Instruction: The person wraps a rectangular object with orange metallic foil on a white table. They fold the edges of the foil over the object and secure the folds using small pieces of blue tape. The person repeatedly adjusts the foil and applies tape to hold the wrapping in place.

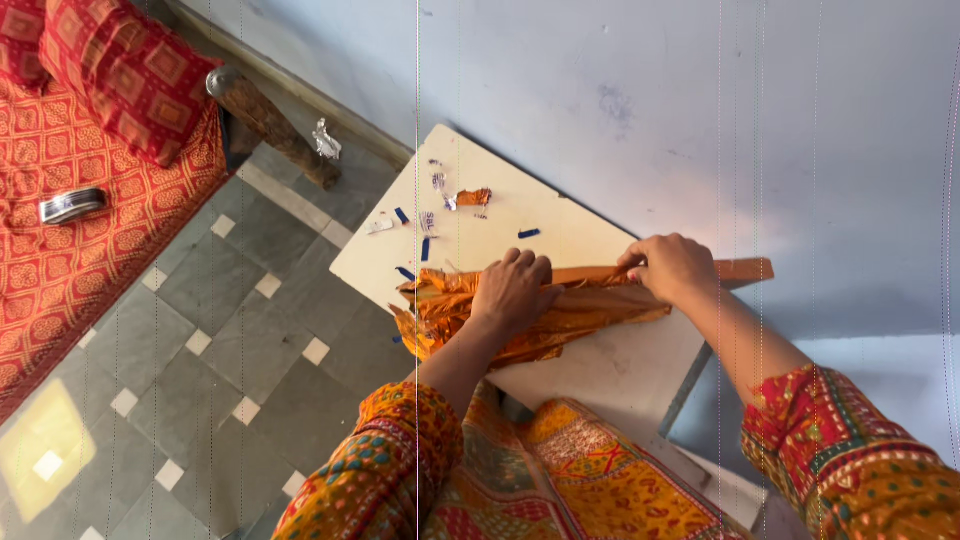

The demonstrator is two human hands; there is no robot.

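Observation:
A crinkled sheet of shiny orange foil paper (445, 310) lies across a small cream table (620, 365). A long flat brown strip (745, 270), wooden-looking, runs along the foil's far edge. My left hand (512, 290) presses flat on the middle of the foil, fingers together. My right hand (672, 268) grips the strip and the foil edge near the table's right side. Both sleeves are orange and red patterned cloth.
Small scraps of blue, silver and orange paper (432, 205) lie scattered on the table's far corner. A pale blue wall (650, 90) stands behind it. To the left is a bed with a red patterned cover (90, 230), a wooden leg (275, 125), and grey tiled floor (200, 350).

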